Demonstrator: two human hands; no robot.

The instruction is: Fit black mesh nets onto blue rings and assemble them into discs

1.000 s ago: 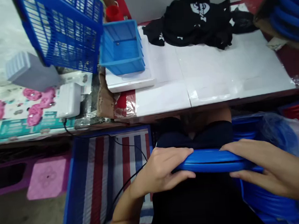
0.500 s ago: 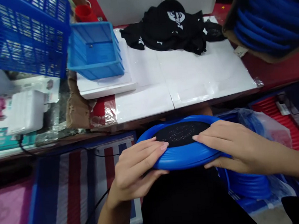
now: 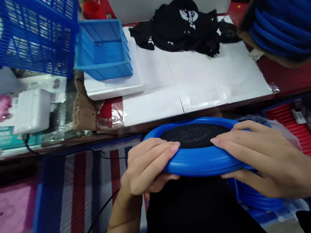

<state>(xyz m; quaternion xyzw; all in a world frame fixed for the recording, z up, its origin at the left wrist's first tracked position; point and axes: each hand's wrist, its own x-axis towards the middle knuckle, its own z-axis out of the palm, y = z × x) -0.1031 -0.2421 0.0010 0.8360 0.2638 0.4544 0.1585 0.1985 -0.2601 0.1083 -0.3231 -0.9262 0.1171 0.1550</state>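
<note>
A second ago I had the blue-rimmed disc (image 3: 201, 161) nearly edge-on; now its upper face is tipped into view, with the speckled black centre (image 3: 195, 135) exposed, and over the last half second it has barely moved. I take this as handling for a steady look or press at the rim, though I can't tell which. From the left, the left hand (image 3: 151, 163) is part-closed around the disc's near-left edge, fingertips on top by the black centre and a digit underneath, so the rim sits between them. The disc spans the space between the two hands, over the lap and just in front of the worktop (image 3: 155, 107), touching both hands. The right hand (image 3: 259, 155) mirrors that hold, part-closed on the near-right edge with digits above and below. Beyond them, left to right, I see the blue lattice basket (image 3: 33, 40), the light-blue bin (image 3: 104, 72), the black printed fabric (image 3: 178, 28) lying well apart from the hands, and the cardboard box of blue rings (image 3: 285, 31). A dark line runs along the disc's near edge; I can't tell whether it is one piece or two stacked.
</note>
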